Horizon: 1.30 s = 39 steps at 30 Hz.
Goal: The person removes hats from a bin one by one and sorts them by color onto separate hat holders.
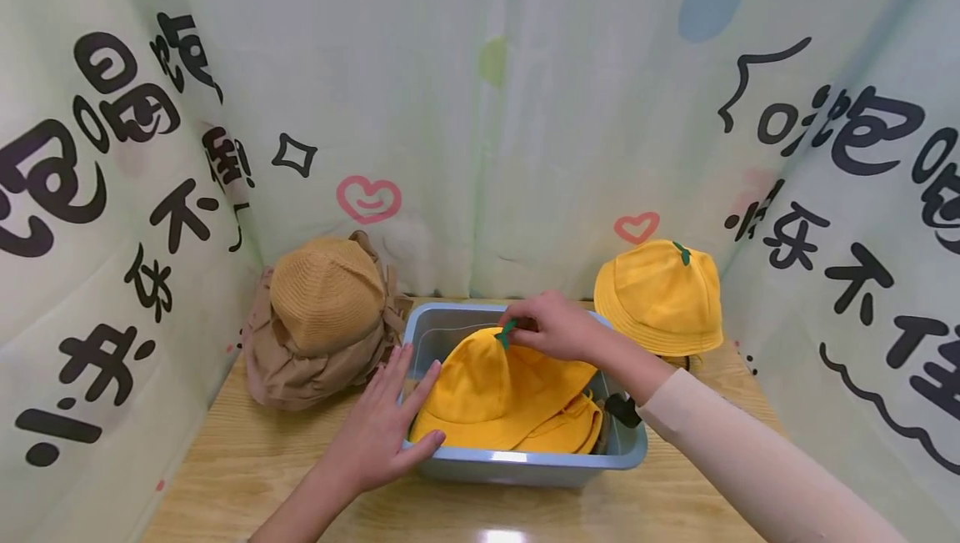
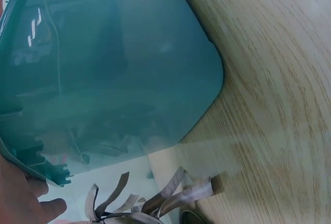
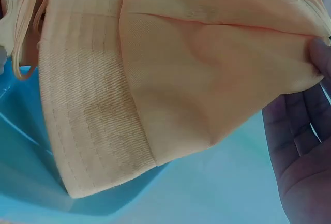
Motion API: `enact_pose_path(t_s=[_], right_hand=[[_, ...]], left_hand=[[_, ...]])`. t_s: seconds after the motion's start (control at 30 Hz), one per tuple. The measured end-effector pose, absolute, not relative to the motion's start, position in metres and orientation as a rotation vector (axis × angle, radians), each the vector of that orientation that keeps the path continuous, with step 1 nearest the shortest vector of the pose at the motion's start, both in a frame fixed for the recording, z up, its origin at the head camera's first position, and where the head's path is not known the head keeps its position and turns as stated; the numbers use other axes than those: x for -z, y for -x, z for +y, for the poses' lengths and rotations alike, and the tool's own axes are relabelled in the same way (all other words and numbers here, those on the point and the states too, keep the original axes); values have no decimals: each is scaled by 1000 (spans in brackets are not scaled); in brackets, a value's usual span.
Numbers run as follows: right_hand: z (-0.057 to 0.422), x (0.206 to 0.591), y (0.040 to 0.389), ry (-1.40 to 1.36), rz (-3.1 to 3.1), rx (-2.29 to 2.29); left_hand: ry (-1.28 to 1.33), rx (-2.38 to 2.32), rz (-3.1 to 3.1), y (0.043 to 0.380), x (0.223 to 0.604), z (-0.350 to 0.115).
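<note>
In the head view my right hand (image 1: 553, 328) pinches the crown of a yellow bucket hat (image 1: 471, 384) by its green sprout. This hat lies in a blue-grey plastic bin (image 1: 517, 461), over more yellow cloth with a strap (image 1: 585, 422). Up close, the right wrist view shows the stitched brim and crown of the hat (image 3: 170, 74), with the thumb and fingers at its top. My left hand (image 1: 381, 426), fingers straight and spread, rests on the bin's left rim. The left wrist view shows mostly the bin's outer wall (image 2: 114, 69).
A tan straw hat (image 1: 326, 293) sits on a brownish-pink fabric hat (image 1: 300, 372) left of the bin. Another yellow hat with a sprout (image 1: 660, 297) stands at the back right. Printed curtains (image 1: 420, 109) enclose the wooden table (image 1: 315, 468). A black object (image 1: 622, 411) shows at the bin's right side.
</note>
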State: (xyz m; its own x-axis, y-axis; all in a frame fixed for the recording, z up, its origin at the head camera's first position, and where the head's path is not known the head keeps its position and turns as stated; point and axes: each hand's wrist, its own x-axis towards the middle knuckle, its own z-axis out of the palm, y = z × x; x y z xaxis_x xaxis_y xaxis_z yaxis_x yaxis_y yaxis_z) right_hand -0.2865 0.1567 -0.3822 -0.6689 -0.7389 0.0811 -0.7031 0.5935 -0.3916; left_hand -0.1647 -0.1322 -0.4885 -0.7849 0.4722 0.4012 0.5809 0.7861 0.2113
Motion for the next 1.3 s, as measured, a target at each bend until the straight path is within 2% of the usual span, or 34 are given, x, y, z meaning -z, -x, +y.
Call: enact_pose_path(t_s=[0.37,0.7,1.3], right_hand=[[170,363,281,1208,2767,777],[191,341,278,1346,2887,845],[221,327,271,1182,3070,966]], left_hand=[[814,453,-2647,166,488,-132],[785,450,-2683,164,486,-131],[786,475,-2671,163,487,-131]])
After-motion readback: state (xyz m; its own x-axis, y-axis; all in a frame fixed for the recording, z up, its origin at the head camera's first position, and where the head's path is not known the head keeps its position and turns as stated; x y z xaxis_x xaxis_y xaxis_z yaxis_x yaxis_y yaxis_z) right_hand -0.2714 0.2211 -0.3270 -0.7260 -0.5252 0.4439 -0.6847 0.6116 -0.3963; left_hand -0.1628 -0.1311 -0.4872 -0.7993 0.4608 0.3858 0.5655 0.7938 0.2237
